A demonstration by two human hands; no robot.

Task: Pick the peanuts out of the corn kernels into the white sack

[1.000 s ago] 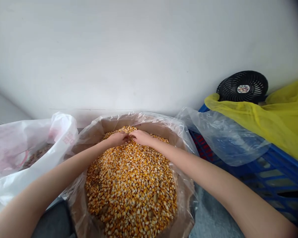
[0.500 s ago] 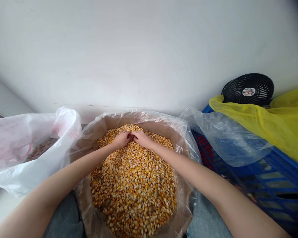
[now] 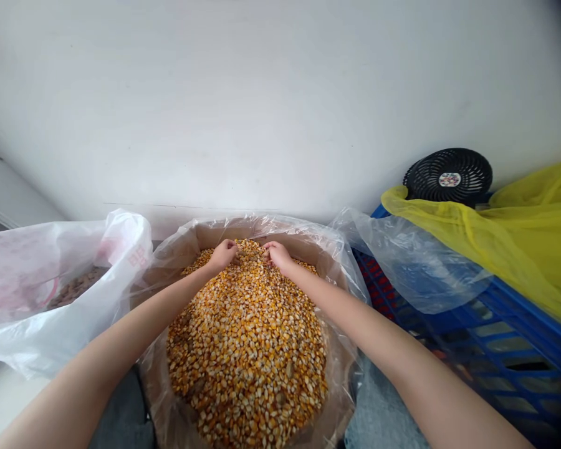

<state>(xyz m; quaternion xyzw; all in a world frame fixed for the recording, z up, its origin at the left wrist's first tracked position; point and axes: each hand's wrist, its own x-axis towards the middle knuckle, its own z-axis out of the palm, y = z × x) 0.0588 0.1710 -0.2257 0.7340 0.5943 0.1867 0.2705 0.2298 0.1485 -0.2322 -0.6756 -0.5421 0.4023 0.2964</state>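
Observation:
Dried corn kernels, yellow and orange, are heaped in a box lined with a clear plastic bag. At the far side of the heap my left hand is closed, fingertips drawn together just over the kernels. Across a small gap, my right hand is pinched in the same way. Small brownish bits show at both sets of fingertips, too small to name. A few brown lumps lie among the kernels nearer to me.
A white plastic bag holding brown pieces stands at the left. On the right is a blue crate with yellow mesh over it and a black fan behind. A white wall rises beyond the box.
My hands, together over the heap half a second ago, have moved apart, left hand to the left and right hand to the right. The view has shifted slightly.

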